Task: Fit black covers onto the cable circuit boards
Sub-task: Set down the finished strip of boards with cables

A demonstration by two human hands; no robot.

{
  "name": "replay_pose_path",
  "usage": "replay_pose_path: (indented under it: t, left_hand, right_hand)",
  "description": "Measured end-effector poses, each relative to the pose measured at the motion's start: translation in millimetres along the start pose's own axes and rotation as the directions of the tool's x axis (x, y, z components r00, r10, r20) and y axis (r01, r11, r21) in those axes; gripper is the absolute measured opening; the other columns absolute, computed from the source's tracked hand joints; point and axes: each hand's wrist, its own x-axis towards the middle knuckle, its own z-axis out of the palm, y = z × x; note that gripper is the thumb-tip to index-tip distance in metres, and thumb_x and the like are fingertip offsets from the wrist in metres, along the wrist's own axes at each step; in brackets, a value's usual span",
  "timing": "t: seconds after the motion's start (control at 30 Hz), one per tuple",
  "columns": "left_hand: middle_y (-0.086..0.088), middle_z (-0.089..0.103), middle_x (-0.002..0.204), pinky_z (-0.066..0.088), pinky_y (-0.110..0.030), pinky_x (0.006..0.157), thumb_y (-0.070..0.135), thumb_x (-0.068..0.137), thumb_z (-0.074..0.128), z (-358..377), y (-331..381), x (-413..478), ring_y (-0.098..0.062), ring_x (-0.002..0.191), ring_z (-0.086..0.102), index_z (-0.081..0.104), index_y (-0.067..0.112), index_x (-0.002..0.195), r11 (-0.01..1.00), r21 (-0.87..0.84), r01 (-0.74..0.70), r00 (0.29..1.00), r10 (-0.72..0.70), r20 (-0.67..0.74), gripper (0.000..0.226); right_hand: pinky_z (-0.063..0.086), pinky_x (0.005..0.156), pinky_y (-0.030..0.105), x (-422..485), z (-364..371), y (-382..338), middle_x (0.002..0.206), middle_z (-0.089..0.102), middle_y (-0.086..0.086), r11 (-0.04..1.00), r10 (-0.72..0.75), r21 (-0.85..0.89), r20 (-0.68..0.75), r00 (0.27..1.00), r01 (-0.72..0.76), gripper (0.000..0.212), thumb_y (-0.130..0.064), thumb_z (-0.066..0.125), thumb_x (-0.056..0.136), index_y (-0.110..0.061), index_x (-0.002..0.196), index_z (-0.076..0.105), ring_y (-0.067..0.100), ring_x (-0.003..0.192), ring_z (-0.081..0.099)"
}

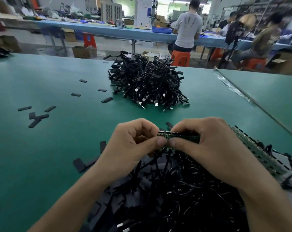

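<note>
Left grip and right grip pinch one green circuit board above cables at the near edge of the table.

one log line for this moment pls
left hand: pinches board strip | right hand: pinches board strip | cable pile: beyond hands on green mat

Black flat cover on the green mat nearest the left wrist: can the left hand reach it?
Probably yes: the black flat cover lies beside the left hand, nothing between, but that hand pinches the green circuit board strip and must let go first.
</note>
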Motion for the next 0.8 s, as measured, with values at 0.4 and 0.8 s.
replay_pose_path:
  t: [0.4,0.8]
  left_hand:
    - [0.008,0.061,0.065,0.043,-0.015,0.057,0.029,0.078,0.073,-2.8,-15.4,1.3,-0.008,0.060,0.050,0.072,0.022,0.076,0.999,0.045,0.005,1.000,-0.004,-0.027,0.007]
    - [-0.001,0.069,0.073,0.056,-0.025,0.065,0.031,0.083,0.070,-2.1,-31.3,1.5,-0.012,0.066,0.066,0.073,0.023,0.074,0.935,-0.323,0.146,0.980,-0.182,-0.082,0.013]
  right_hand:
    - [0.052,0.067,0.044,10.1,29.0,24.0,0.074,0.068,-0.008,0.954,-0.068,0.296,0.063,0.996,0.047,0.006,-0.032,0.070,0.092,-0.029,0.088,0.071,0.010,0.069,0.063]
    - [0.048,0.063,0.023,11.5,33.8,35.9,0.071,0.069,-0.006,0.901,0.001,0.434,0.043,0.999,-0.019,0.009,-0.021,0.070,0.090,-0.023,0.082,0.073,0.007,0.065,0.061]
